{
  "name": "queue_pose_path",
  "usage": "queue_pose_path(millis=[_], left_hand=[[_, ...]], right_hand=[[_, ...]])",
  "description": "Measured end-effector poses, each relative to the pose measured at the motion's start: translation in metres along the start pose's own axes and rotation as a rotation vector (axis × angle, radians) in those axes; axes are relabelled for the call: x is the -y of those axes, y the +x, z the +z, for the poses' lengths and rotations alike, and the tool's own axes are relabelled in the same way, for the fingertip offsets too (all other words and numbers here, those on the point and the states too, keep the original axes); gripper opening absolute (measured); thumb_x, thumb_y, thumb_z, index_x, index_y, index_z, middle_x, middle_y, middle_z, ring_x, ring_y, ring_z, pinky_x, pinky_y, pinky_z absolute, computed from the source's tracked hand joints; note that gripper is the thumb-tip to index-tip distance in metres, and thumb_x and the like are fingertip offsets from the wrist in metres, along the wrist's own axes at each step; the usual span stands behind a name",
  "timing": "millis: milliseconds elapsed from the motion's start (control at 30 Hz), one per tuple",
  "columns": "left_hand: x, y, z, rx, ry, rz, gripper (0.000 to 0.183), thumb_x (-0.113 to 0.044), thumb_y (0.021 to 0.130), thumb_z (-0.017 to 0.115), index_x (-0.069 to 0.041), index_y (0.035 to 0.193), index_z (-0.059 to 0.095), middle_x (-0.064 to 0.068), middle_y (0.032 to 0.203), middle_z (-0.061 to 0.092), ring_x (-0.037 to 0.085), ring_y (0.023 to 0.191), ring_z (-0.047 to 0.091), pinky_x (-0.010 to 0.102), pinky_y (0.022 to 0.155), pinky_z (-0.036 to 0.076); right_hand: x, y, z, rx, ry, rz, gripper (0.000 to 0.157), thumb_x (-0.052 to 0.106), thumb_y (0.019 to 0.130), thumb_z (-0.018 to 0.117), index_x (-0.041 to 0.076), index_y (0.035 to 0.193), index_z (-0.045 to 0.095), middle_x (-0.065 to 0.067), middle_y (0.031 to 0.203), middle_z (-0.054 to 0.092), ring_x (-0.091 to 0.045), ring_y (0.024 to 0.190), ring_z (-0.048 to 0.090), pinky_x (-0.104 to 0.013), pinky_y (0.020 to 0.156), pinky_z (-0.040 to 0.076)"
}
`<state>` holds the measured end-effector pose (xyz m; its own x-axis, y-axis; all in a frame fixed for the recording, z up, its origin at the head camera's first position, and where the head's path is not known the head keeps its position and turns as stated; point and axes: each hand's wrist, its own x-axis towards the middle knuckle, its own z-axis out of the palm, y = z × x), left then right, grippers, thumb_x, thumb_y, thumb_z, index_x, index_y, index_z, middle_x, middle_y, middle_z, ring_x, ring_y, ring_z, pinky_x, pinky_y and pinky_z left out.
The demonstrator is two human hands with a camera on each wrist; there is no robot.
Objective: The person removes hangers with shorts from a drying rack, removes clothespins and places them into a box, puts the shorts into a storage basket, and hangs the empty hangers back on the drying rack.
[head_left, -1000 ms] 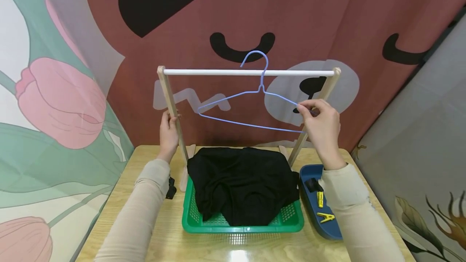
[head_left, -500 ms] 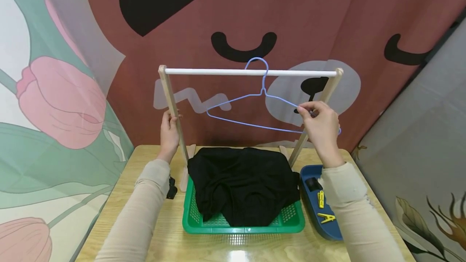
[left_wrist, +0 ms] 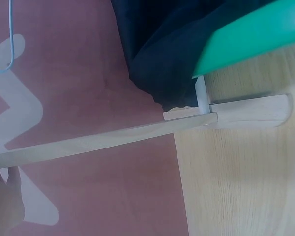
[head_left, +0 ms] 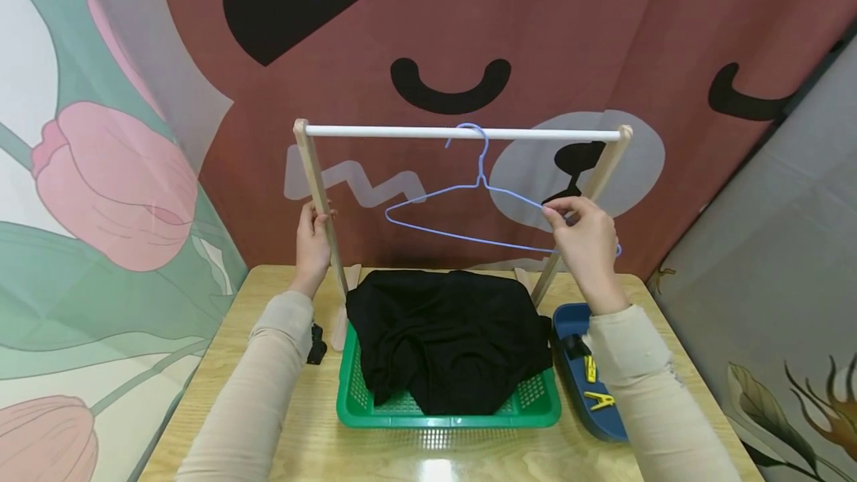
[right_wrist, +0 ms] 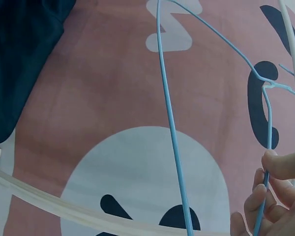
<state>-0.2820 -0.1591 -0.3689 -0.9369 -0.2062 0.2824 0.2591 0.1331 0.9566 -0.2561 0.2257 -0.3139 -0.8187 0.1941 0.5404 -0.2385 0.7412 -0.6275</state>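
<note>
My left hand [head_left: 312, 250] grips the left wooden post [head_left: 313, 177] of a small clothes rack. With thumb and fingers, my right hand [head_left: 586, 250] pinches the right shoulder of a blue wire clothes hanger [head_left: 481, 180]. The hanger's hook sits at the white rod [head_left: 388, 132], its top just above it and its tip below; whether it bears on the rod I cannot tell. In the right wrist view, my fingers curl round the hanger's wire [right_wrist: 170, 118]. A black garment [head_left: 448, 341] lies heaped in a green basket [head_left: 348, 413] beneath the rack.
To the right, partly behind my right sleeve, a blue tray [head_left: 569, 312] holds yellow clothespins [head_left: 599, 399] and a small black item [head_left: 573, 346]. Another small black object [head_left: 318, 346] lies beside my left sleeve. A printed curtain [head_left: 535, 36] hangs behind the rack.
The hanger has come down, its hook dropping from above the rod to the rod's level. My right hand has lowered and shifted slightly left with it. The left hand stays on the post.
</note>
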Motion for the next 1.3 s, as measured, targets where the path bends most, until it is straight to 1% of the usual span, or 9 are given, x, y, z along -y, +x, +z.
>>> queue_pose_path(millis=[200, 267, 433, 500, 667, 800, 1000, 1167, 1300], left_hand=[[0.001, -0.001, 0.000, -0.003, -0.006, 0.005, 0.038, -0.015, 0.106, 0.034, 0.005, 0.138, 0.040, 0.033, 0.134, 0.047, 0.043, 0.131, 0.041, 0.054, 0.110, 0.030], [0.010, 0.003, 0.000, -0.009, -0.010, 0.006, 0.040, -0.017, 0.106, 0.034, 0.004, 0.139, 0.040, 0.031, 0.134, 0.048, 0.041, 0.131, 0.041, 0.053, 0.110, 0.030], [0.035, 0.013, -0.001, -0.031, -0.005, 0.025, 0.046, -0.028, 0.102, 0.036, -0.002, 0.140, 0.041, 0.024, 0.133, 0.050, 0.034, 0.130, 0.043, 0.053, 0.111, 0.029], [0.038, 0.014, 0.000, -0.037, 0.006, 0.039, 0.049, -0.032, 0.101, 0.036, -0.002, 0.139, 0.041, 0.024, 0.133, 0.051, 0.034, 0.130, 0.044, 0.053, 0.110, 0.030], [0.038, 0.013, 0.000, -0.050, 0.019, 0.050, 0.050, -0.034, 0.099, 0.038, -0.003, 0.138, 0.043, 0.023, 0.131, 0.052, 0.033, 0.128, 0.046, 0.053, 0.108, 0.032], [0.037, 0.014, 0.000, -0.048, 0.022, 0.043, 0.047, -0.032, 0.102, 0.037, -0.003, 0.138, 0.043, 0.024, 0.132, 0.053, 0.034, 0.129, 0.046, 0.052, 0.108, 0.033], [0.033, 0.016, -0.002, -0.031, 0.028, 0.033, 0.045, -0.026, 0.104, 0.038, 0.000, 0.140, 0.043, 0.024, 0.133, 0.053, 0.035, 0.130, 0.046, 0.050, 0.110, 0.033], [0.032, 0.016, -0.002, -0.018, 0.047, 0.016, 0.045, -0.027, 0.105, 0.036, -0.001, 0.141, 0.041, 0.023, 0.133, 0.053, 0.036, 0.130, 0.045, 0.053, 0.108, 0.033], [0.031, 0.015, -0.003, -0.017, 0.055, 0.018, 0.045, -0.027, 0.105, 0.036, -0.001, 0.141, 0.041, 0.022, 0.132, 0.053, 0.036, 0.129, 0.045, 0.053, 0.107, 0.033]], right_hand=[[-0.003, -0.004, 0.003, 0.044, -0.015, 0.008, 0.018, 0.021, 0.094, 0.070, 0.006, 0.103, 0.075, -0.012, 0.089, 0.068, -0.025, 0.073, 0.057, -0.038, 0.056, 0.041], [-0.004, -0.005, 0.003, 0.062, -0.020, 0.009, 0.019, 0.022, 0.095, 0.070, 0.006, 0.104, 0.075, -0.011, 0.090, 0.069, -0.025, 0.072, 0.058, -0.039, 0.055, 0.041], [-0.004, -0.007, 0.003, 0.128, -0.029, 0.017, 0.021, 0.023, 0.096, 0.068, 0.008, 0.109, 0.074, -0.011, 0.094, 0.071, -0.024, 0.068, 0.060, -0.038, 0.053, 0.041], [-0.005, -0.009, 0.003, 0.160, -0.027, 0.021, 0.021, 0.022, 0.096, 0.068, 0.008, 0.111, 0.073, -0.011, 0.095, 0.072, -0.025, 0.070, 0.061, -0.038, 0.055, 0.041], [-0.008, -0.015, 0.003, 0.216, -0.018, 0.020, 0.022, 0.021, 0.096, 0.068, 0.007, 0.112, 0.072, -0.013, 0.096, 0.073, -0.027, 0.077, 0.064, -0.039, 0.063, 0.043], [-0.011, -0.018, 0.003, 0.221, -0.023, 0.002, 0.021, 0.021, 0.096, 0.068, 0.007, 0.111, 0.072, -0.013, 0.096, 0.073, -0.028, 0.080, 0.065, -0.040, 0.066, 0.044], [-0.018, -0.025, 0.002, 0.230, -0.037, -0.022, 0.019, 0.020, 0.095, 0.069, 0.007, 0.108, 0.073, -0.013, 0.093, 0.073, -0.028, 0.080, 0.065, -0.039, 0.065, 0.044], [-0.022, -0.032, -0.002, 0.244, -0.044, -0.065, 0.019, 0.019, 0.095, 0.069, 0.005, 0.107, 0.072, -0.013, 0.090, 0.072, -0.028, 0.077, 0.063, -0.037, 0.061, 0.044], [-0.025, -0.037, -0.004, 0.246, -0.047, -0.099, 0.019, 0.018, 0.095, 0.070, 0.003, 0.105, 0.072, -0.013, 0.088, 0.072, -0.027, 0.074, 0.063, -0.036, 0.060, 0.045]])
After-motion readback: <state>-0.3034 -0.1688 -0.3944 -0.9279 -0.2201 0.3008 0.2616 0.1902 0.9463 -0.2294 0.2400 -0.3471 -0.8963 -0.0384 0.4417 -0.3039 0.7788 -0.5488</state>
